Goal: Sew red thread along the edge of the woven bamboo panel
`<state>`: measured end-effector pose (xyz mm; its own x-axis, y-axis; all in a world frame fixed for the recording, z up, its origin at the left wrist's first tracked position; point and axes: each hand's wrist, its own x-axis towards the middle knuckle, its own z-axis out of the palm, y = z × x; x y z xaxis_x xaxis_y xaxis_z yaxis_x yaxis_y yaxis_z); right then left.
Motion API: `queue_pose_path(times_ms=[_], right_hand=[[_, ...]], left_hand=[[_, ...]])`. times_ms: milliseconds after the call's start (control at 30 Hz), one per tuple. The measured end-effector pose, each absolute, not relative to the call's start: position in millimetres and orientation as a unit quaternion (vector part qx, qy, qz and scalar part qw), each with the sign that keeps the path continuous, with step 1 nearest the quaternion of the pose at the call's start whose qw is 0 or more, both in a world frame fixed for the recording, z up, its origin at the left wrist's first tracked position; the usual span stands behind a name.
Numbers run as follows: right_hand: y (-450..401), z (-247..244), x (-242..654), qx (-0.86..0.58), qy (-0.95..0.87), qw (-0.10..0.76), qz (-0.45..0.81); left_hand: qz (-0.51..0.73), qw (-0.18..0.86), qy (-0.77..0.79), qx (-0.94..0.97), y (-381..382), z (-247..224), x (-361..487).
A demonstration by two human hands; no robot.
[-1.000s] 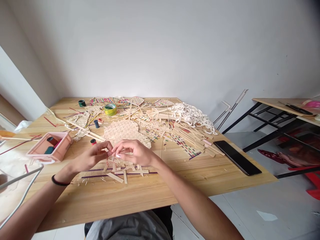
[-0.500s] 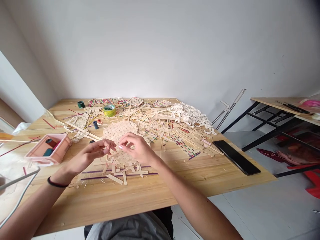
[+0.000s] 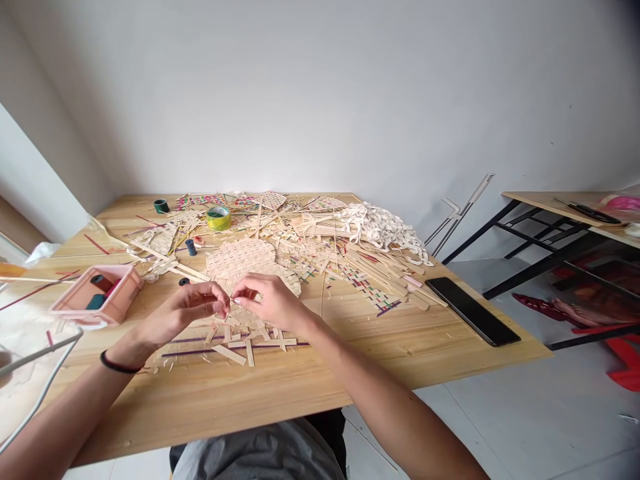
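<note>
Above the near edge of a pale woven bamboo piece (image 3: 240,259), my two hands almost meet at the fingertips. The fingers of my left hand (image 3: 193,308) are curled in a pinch; what they hold, if anything, is too small to make out. My right hand (image 3: 267,300) pinches thumb to forefinger close beside it, also on something too fine to name. Short cut bamboo strips (image 3: 250,345) and thin purple strips lie under and in front of my hands. A dark thread spool (image 3: 191,247) stands behind my left hand.
A pink basket (image 3: 131,293) with spools sits at left. Yellow tape (image 3: 219,219) lies farther back. White cord (image 3: 385,230) is heaped at the back right, with wooden sticks (image 3: 375,270) before it. A black phone (image 3: 473,311) rests near the right edge.
My fingertips have come closer together and slightly lower over the woven piece. The things on the table have not moved.
</note>
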<state>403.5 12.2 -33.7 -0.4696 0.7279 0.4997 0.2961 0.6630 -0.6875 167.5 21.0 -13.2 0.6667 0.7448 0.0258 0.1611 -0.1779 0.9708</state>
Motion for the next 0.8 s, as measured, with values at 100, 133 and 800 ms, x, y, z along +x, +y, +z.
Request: queue_pose_path(times_ms=[100, 133, 800], right_hand=[[12, -34, 403, -0.308, -0.811, 0.419, 0.268], [12, -34, 403, -0.307, -0.810, 0.422, 0.268], [22, -47, 399, -0.333, -0.602, 0.436, 0.580]], left_hand=[[0.271, 0.550, 0.314, 0.725, 21, -13, 167], [0.275, 0.550, 0.313, 0.724, 21, -13, 167], [0.427, 0.532, 0.314, 0.660, 19, -14, 172]])
